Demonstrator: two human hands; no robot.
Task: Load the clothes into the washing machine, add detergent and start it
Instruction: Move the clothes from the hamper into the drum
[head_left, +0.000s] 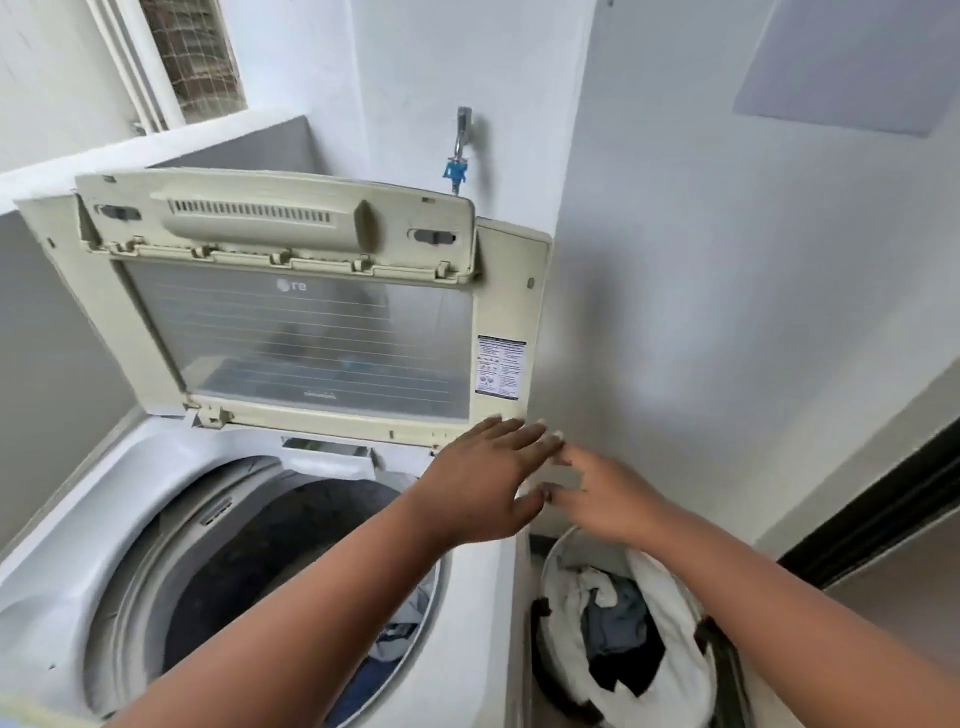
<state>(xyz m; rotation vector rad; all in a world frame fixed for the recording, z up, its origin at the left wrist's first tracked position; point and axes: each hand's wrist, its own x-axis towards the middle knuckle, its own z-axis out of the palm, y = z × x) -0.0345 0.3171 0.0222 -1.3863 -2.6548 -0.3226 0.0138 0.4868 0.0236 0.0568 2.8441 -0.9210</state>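
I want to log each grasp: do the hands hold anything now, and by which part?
Nothing is held. The left hand and right hand are both open and empty, in the air near the raised cream plastic lid.

On the glass of the open washing machine lid (296, 332) a pale logo (292, 285) shows mirrored, reading like "re". The sticker (500, 367) on the lid frame has print too small to read.

Open hands (524, 483) above laundry basket (675, 691)
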